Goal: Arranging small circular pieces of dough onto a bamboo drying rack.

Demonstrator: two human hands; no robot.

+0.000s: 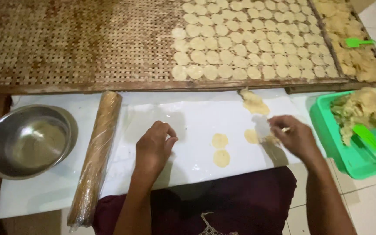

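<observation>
Head: white sheet (196,122); woven tray (66,43); tiled floor (370,200)

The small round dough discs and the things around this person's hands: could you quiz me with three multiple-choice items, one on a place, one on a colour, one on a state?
1. Where does the long plastic-wrapped rolling pin lie?
A. Between the round steel bowl and the left hand
B. Inside the tub
C. On the woven bamboo tray

2. What colour is the square plastic tub of dough scraps?
A. Red
B. Green
C. White

3. How is the steel bowl?
A. Heaped with discs
B. Overturned
C. Upright, nearly empty

Answers: 1 A, it lies on the white sheet there; 2 B, bright green walls; 3 C, its bare inside shows.
</observation>
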